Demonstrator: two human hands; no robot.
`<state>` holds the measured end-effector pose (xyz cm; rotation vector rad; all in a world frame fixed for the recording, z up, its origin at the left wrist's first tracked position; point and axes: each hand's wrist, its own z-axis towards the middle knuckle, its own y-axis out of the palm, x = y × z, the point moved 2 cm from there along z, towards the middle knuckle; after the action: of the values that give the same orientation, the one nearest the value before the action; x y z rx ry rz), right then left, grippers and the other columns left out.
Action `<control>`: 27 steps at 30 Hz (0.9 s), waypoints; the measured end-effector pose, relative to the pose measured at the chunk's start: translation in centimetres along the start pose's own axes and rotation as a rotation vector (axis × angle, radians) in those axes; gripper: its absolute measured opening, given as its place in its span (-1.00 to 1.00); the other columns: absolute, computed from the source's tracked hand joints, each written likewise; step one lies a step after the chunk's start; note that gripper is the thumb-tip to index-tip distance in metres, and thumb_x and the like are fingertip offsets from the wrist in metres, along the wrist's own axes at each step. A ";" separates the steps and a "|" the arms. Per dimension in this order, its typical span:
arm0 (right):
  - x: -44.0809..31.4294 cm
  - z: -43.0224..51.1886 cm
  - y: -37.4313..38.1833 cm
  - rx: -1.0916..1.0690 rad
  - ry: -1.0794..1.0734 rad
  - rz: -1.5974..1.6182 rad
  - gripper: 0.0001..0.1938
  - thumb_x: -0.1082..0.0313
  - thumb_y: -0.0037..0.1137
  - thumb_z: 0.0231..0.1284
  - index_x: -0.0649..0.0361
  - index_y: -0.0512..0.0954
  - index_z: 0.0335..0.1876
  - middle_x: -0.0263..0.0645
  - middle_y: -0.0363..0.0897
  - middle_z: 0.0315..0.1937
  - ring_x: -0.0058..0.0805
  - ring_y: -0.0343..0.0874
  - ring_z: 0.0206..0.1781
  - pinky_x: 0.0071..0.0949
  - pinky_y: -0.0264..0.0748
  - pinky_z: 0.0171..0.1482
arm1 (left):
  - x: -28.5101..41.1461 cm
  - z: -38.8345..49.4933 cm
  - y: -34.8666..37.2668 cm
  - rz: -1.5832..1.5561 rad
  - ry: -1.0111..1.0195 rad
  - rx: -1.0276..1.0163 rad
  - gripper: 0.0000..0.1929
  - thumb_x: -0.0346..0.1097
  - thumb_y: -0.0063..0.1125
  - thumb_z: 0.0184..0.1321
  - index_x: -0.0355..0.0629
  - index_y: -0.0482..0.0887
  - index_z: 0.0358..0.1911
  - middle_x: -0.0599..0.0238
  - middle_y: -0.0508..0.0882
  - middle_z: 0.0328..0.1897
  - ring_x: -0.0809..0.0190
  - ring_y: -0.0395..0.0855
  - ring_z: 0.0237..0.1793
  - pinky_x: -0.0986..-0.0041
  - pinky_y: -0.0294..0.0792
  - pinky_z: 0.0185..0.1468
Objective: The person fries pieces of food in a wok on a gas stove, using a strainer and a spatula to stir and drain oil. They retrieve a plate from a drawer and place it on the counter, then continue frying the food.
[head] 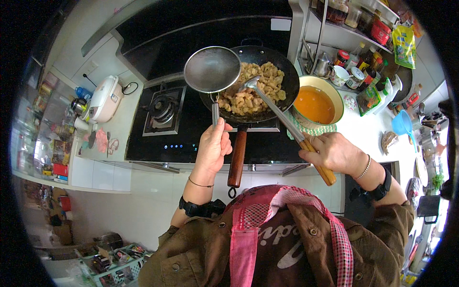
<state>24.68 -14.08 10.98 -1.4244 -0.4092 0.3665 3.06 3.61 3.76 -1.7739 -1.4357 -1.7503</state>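
Note:
My left hand (214, 145) grips the metal handle of a fine-mesh strainer (212, 69), raised over the left edge of a black wok (292, 71). Pale browned meat pieces (267, 75) fill much of the wok, whose wooden handle (237, 158) points towards me. In my right hand (331, 152) is the wooden grip of a metal spatula (274, 106); its head rests among the pieces. Just right of the wok, a cream enamel pot (339, 104) with a green rim holds orange liquid (313, 106). It stands on a green and white patterned mat (324, 130).
An unused burner (162, 109) sits left on the black glass hob (179, 147). Farther left is a white rice cooker (105, 98). Sauce bottles and jars crowd a metal rack (355, 32) at right, near a spray bottle (386, 93) and a blue plastic ladle (401, 122).

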 end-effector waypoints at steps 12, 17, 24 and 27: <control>4.1 -0.5 -1.8 0.693 0.500 0.256 -0.81 0.54 0.13 -0.06 0.16 0.55 -0.27 -0.17 0.60 -0.40 -0.30 0.62 -0.41 -0.51 0.52 -0.32 | -0.5 0.1 -0.5 -0.042 0.008 0.003 -0.62 0.02 -0.11 0.27 -0.19 0.45 -0.42 0.55 0.16 -0.84 0.50 0.05 -0.82 0.63 -0.04 -0.68; 6.7 -0.4 0.3 0.869 0.612 0.403 -0.87 0.48 0.12 0.01 0.20 0.55 -0.28 -0.19 0.60 -0.38 -0.42 0.63 -0.36 -0.59 0.49 -0.29 | -0.7 -0.3 -1.2 -0.038 0.006 -0.001 -0.63 0.00 -0.14 0.29 -0.19 0.43 -0.44 0.55 0.16 -0.84 0.51 0.03 -0.83 0.62 -0.07 -0.69; 7.7 1.4 5.2 0.880 0.637 0.554 -0.86 0.45 0.00 0.17 0.25 0.49 -0.17 -0.24 0.58 -0.30 -0.50 0.61 -0.22 -0.63 0.50 -0.21 | -1.0 -0.2 -2.1 -0.028 -0.002 -0.007 -0.62 0.01 -0.13 0.28 -0.17 0.42 -0.47 0.55 0.18 -0.85 0.51 0.03 -0.84 0.63 -0.08 -0.71; 7.4 2.7 6.3 0.906 0.600 0.574 -0.85 0.44 -0.02 0.19 0.25 0.47 -0.15 -0.24 0.57 -0.27 -0.52 0.61 -0.20 -0.66 0.51 -0.23 | -0.9 -0.1 -2.4 -0.022 -0.006 0.002 -0.62 0.01 -0.12 0.28 -0.18 0.42 -0.47 0.55 0.19 -0.85 0.51 0.02 -0.84 0.63 -0.08 -0.71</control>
<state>29.86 -7.54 5.42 -0.6611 0.6193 0.4757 1.38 4.27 1.95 -1.7701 -1.4640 -1.7552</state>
